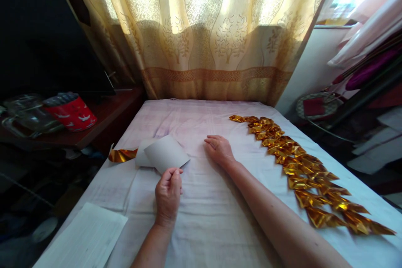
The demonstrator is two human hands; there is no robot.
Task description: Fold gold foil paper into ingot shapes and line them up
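Note:
My left hand (169,192) pinches the lower corner of a curved sheet of paper (166,153), whose pale grey side faces me. This sheet overlaps another pale sheet (143,155) on the bed-like white cloth surface. A shiny gold piece of foil paper (123,155) curls up at the left end of these sheets. My right hand (219,148) is over the middle of the cloth, its fingers curled together, and nothing shows in them. To its right lie rows of folded gold foil paper pieces (292,167), pointed at their ends.
A stack of pale paper (84,234) lies at the near left corner of the white cloth (201,234). Left of it, a red container (73,113) and a glass jug (28,115) stand on a dark wooden cabinet. A patterned curtain (201,50) hangs behind the far edge.

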